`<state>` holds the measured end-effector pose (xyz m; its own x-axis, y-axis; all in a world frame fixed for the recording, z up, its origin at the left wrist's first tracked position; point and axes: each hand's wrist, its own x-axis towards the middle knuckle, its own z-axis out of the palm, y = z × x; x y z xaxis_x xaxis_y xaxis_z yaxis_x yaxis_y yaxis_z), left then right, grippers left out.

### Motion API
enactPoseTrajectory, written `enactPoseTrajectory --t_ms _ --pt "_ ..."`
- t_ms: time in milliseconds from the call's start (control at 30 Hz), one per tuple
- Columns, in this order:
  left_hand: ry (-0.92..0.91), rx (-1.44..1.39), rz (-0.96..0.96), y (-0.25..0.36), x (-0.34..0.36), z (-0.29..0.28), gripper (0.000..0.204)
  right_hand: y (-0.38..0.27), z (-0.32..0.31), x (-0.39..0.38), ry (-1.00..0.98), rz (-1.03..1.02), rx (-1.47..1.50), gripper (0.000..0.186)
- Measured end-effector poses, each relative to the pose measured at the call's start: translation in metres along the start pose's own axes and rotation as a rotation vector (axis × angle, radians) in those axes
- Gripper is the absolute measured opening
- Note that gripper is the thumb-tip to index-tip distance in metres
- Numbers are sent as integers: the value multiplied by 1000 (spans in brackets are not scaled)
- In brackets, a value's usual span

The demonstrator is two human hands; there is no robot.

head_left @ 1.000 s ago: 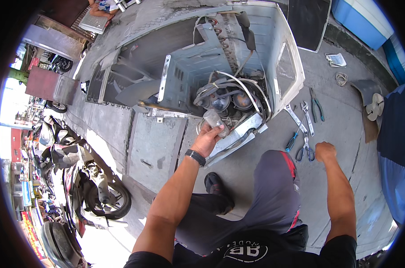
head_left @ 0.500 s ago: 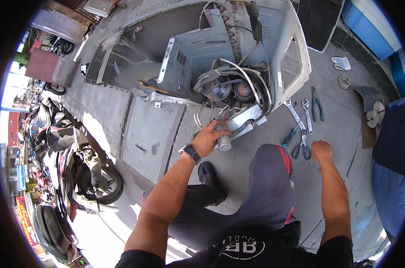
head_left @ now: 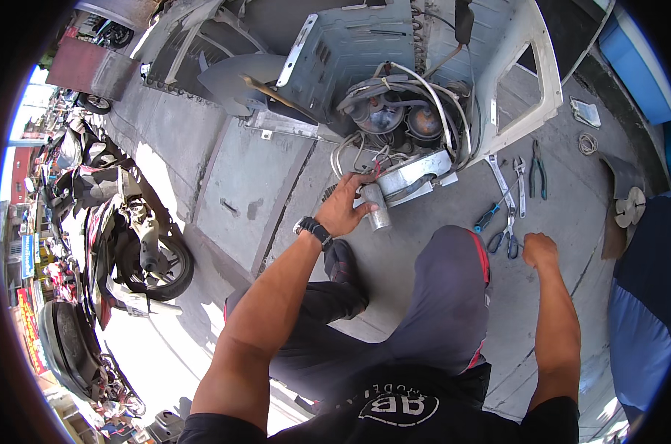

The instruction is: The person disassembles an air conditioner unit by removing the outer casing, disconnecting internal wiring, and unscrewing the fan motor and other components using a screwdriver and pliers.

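Note:
My left hand point(head_left: 344, 205) grips a silver metal cylinder, which looks like a capacitor point(head_left: 377, 207), its thumb and fingers on the can's side. Beside it, thin red wires run toward a shiny metal bracket point(head_left: 417, 170) at the front of an opened air conditioner unit point(head_left: 350, 44). Inside the unit, grey cables point(head_left: 402, 92) loop over the dark compressor point(head_left: 380, 115). My right hand point(head_left: 540, 250) is closed in a fist low over the pavement, its inside hidden. Nearest to it are the scissors point(head_left: 504, 243) and a blue-handled screwdriver point(head_left: 487, 218).
A wrench point(head_left: 498, 176), an adjustable wrench point(head_left: 521, 194) and pliers point(head_left: 539, 177) lie right of the unit. Farther right are a coil of cord point(head_left: 588, 144), a plastic packet point(head_left: 585, 113) and a small fan blade point(head_left: 630, 207). Motorcycles point(head_left: 146, 251) stand at left.
The view has shifted, so the unit and tools appear slightly farther right. My left hand still holds the capacitor, now tilted a little differently. The right fist stays near the scissors.

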<state>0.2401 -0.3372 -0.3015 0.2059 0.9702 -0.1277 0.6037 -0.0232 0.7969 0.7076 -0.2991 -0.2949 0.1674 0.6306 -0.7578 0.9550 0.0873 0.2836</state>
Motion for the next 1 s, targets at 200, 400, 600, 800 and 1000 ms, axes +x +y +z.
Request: enactPoseTrajectory --t_ms 200,400,600,800,1000 --pt "68 141 9 -12 0 1 56 6 6 -2 -10 23 130 20" --pt "-130 56 -90 -8 -2 -2 60 5 10 -3 0 14 109 21" --pt "-225 -72 -111 -6 -2 2 87 8 22 2 30 1 113 23" --pt "-104 -4 -59 -9 -6 18 93 13 28 9 53 -42 30 28" --pt "-45 -149 -232 -22 -7 30 63 5 20 -3 55 -5 37 25"
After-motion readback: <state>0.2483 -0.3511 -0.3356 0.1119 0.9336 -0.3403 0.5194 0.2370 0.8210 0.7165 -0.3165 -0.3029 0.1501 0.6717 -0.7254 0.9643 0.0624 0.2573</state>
